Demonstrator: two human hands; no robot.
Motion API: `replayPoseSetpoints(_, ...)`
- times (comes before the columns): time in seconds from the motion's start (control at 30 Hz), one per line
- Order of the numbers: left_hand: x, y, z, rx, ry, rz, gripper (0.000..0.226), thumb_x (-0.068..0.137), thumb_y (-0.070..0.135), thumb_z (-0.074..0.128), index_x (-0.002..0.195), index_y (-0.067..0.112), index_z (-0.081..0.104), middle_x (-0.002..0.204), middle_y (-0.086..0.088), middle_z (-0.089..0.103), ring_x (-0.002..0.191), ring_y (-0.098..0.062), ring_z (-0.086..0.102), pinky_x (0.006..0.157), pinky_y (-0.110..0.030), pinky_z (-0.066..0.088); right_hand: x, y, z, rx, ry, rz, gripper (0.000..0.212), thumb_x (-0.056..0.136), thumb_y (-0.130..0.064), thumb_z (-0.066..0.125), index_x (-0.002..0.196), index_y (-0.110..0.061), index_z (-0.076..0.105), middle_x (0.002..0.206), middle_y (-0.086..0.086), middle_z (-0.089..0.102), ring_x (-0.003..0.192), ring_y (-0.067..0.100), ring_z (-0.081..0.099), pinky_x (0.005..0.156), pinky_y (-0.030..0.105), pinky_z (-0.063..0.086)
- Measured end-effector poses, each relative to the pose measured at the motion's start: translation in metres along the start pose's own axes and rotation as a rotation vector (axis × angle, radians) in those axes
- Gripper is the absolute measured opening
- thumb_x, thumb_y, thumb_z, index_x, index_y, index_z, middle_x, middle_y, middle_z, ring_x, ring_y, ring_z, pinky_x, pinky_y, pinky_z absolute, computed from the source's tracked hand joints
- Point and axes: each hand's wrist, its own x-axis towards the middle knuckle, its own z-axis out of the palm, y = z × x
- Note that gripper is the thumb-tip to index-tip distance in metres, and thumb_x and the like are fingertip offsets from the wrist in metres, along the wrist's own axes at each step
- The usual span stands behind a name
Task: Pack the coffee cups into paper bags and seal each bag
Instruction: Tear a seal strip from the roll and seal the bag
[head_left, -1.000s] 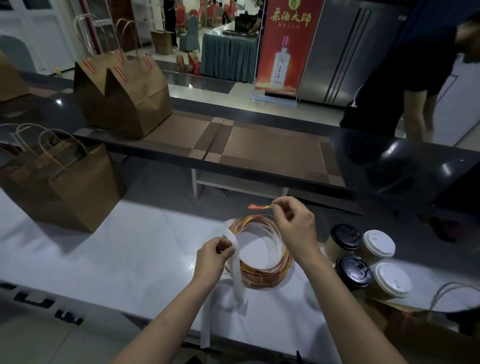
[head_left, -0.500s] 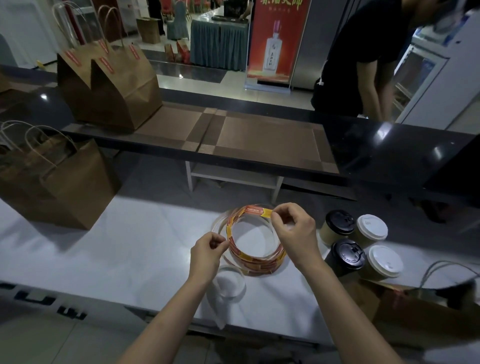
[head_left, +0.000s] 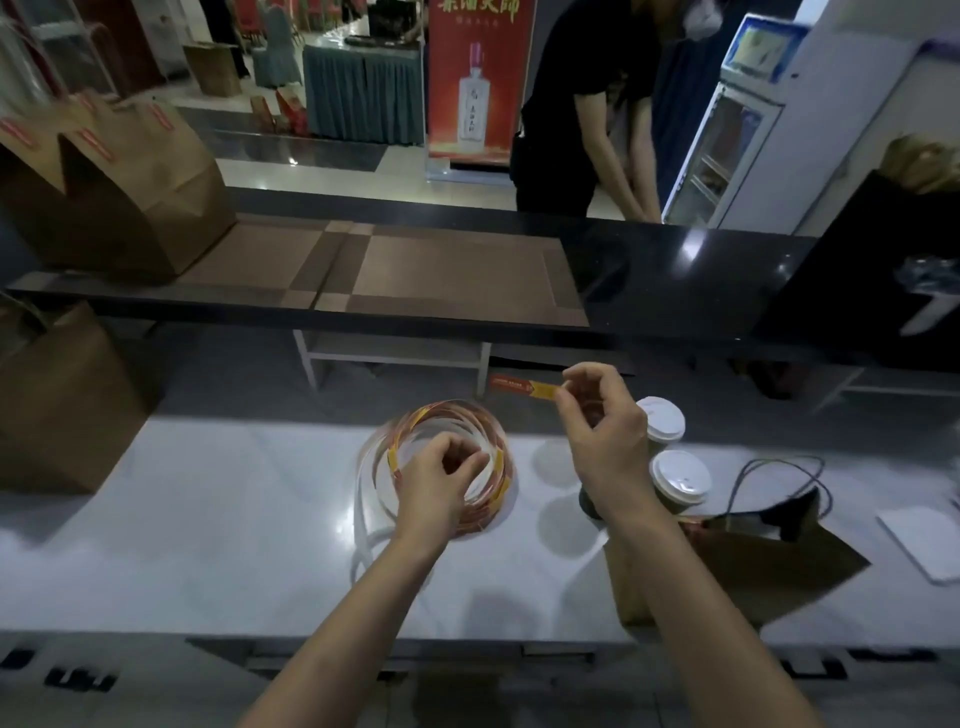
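A loose coil of red and yellow seal stickers lies on the white counter. My left hand pinches the coil's white backing strip near its right side. Raised above the counter, my right hand pinches a peeled red and yellow sticker by one end. Two white-lidded coffee cups stand right of that hand; a dark-lidded one is mostly hidden behind my wrist. A brown paper bag lies flat at the right, near the counter's front edge.
Brown bags stand at the left on the counter, and sealed ones on the dark upper shelf. A person in black bends over behind the shelf. A white pad lies far right.
My right hand has pulled a sticker free of the coil and lifted it up and to the right. My left hand stays on the coil. The view has swung right.
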Motion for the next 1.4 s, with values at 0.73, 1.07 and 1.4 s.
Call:
replayPoseSetpoints(0.73, -0.127, 0.135, 0.207, 0.035, -0.129, 0.083, 0.004, 0.096, 0.026, 0.073, 0.095, 0.030, 0.073, 0.084, 0.015, 0.071, 0.083, -0.003, 0.067, 0.071, -0.016, 0.053, -0.017, 0.087, -0.258, 0.030, 0.082, -0.058, 0.024, 0.097, -0.016, 0.074, 0.117, -0.021, 0.061, 0.097, -0.012, 0.067, 0.089, 0.006, 0.066, 0.079, 0.017, 0.054)
replayPoseSetpoints(1.07, -0.137, 0.132, 0.264, 0.324, -0.139, 0.128, 0.047, 0.093, 0.028, 0.078, 0.137, 0.025, 0.063, 0.123, 0.010, 0.067, 0.083, -0.007, 0.062, 0.083, -0.024, 0.056, -0.038, 0.156, -0.304, -0.011, -0.178, 0.070, 0.060, 0.090, -0.023, 0.081, 0.133, -0.044, 0.044, 0.129, -0.026, 0.059, 0.124, -0.004, 0.056, 0.108, 0.042, 0.048)
replayPoseSetpoints(1.4, -0.122, 0.127, 0.296, 0.511, -0.179, 0.111, 0.056, 0.092, 0.040, 0.076, 0.144, 0.032, 0.056, 0.143, 0.010, 0.061, 0.128, -0.016, 0.059, 0.102, -0.044, 0.054, -0.047, 0.195, -0.307, -0.014, -0.434, 0.149, 0.088, 0.081, -0.032, 0.089, 0.144, -0.057, 0.032, 0.148, -0.031, 0.043, 0.141, -0.009, 0.039, 0.111, 0.024, 0.033)
